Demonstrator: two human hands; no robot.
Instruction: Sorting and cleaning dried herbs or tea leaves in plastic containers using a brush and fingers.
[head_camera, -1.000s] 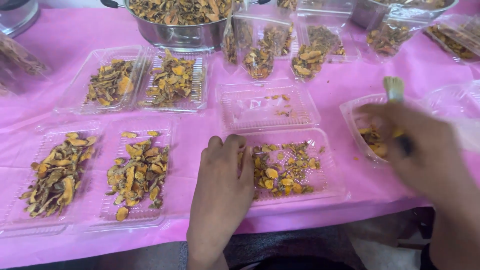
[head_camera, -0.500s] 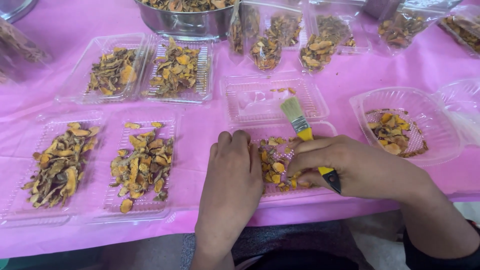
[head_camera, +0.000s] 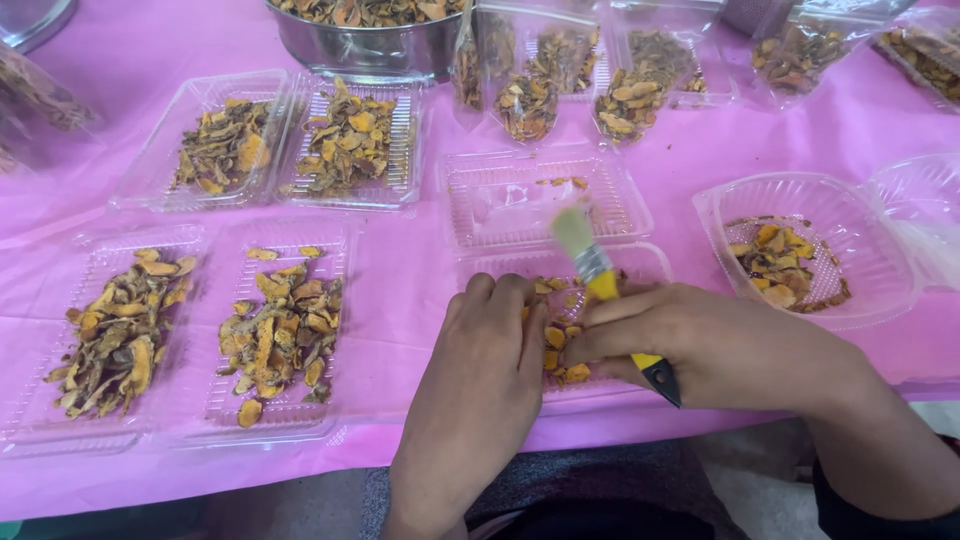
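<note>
head view, surface: bench (head_camera: 420, 270) under a pink cover, crowded with clear plastic trays of dried orange-brown slices; steel bowl (head_camera: 370, 40) of the same at the far edge, filled clear bags (head_camera: 625, 85) beside it.
head view, right side: round clear tub (head_camera: 800, 250), part full.
change: half a second back the brush lay lower across the tray; now its bristles are lifted and blurred. Left hand barely shifted.
brush (head_camera: 600, 285): small, pale bristles, yellow handle, black end, tilted over the open tray (head_camera: 600, 265) nearest the person.
right hand (head_camera: 700, 345): fingers pinching the brush handle.
left hand (head_camera: 495, 360): flat on the tray's left edge, fingers pressed together, holding nothing.
</note>
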